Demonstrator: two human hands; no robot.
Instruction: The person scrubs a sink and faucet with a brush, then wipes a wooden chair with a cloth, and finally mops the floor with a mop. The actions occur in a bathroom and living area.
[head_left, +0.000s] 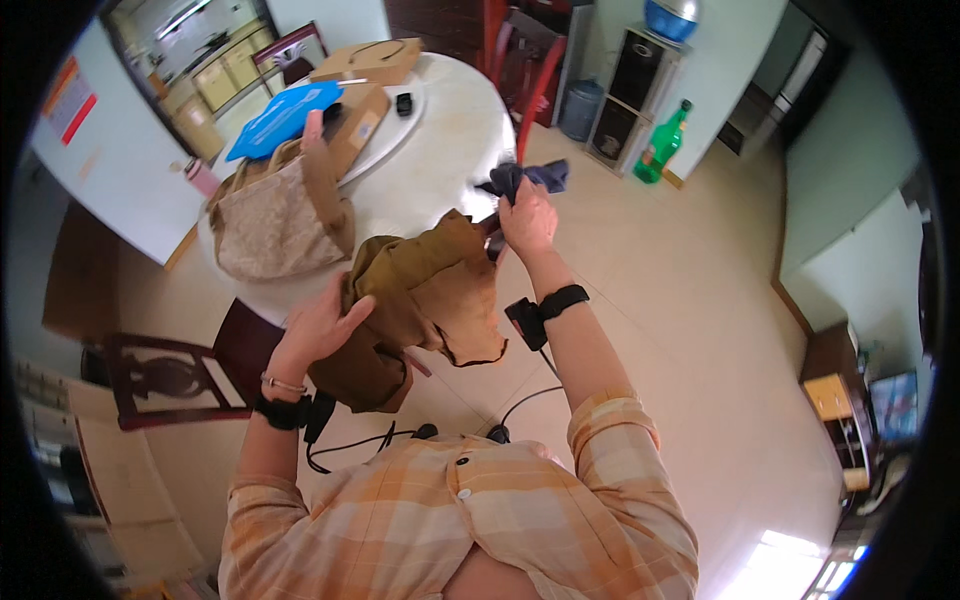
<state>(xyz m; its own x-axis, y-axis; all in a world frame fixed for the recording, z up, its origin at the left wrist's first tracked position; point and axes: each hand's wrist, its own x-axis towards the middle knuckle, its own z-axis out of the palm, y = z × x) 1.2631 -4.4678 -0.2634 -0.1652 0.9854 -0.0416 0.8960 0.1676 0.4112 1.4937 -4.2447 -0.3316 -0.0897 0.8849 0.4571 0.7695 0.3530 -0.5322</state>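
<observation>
A brown cloth garment (431, 289) hangs in folds at the near edge of the round table, over what looks like a dark chair back. My left hand (322, 322) lies against its left side, thumb raised apart and fingertips partly lost behind the fabric; whether it grips cannot be told. Farther right, by the table's edge, my right hand (531, 221) is closed around a dark blue-grey cloth (508, 180), whose ends stick out on both sides and look blurred. A strapped device sits on each wrist, with black cables running toward my body.
On the white round table (457, 112) stand a beige fabric tote bag (274, 225), a blue plastic package (289, 116) and cardboard boxes (371, 60). A dark wooden chair (172, 379) is at left. A green bottle (661, 150) and tall speaker (626, 97) stand on the floor.
</observation>
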